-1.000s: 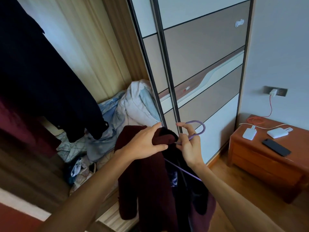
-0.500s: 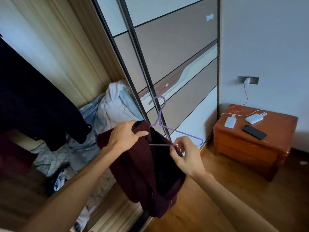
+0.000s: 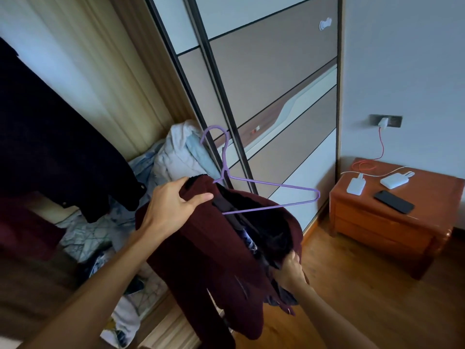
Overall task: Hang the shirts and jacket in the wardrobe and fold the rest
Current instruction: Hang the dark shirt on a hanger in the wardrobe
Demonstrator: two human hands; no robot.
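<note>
Maroon jacket (image 3: 201,248) is held before the open wardrobe (image 3: 264,71). The left hand (image 3: 173,205) grips its collar to keep the neck up. The right hand (image 3: 292,270) pinches the lower front edge, probably to spread it over the purple hanger (image 3: 264,195), which is only half inside.

Left hand (image 3: 173,206), right hand (image 3: 289,270): fingers (image 3: 179,185) curled.

Wooden bedside cabinet (image 3: 372,222) bearing black phone (image 3: 393,202) and white power bank (image 3: 393,181), red cable (image 3: 382,147) up to wall socket (image 3: 393,121), beige curtain (image 3: 100,71)
</note>
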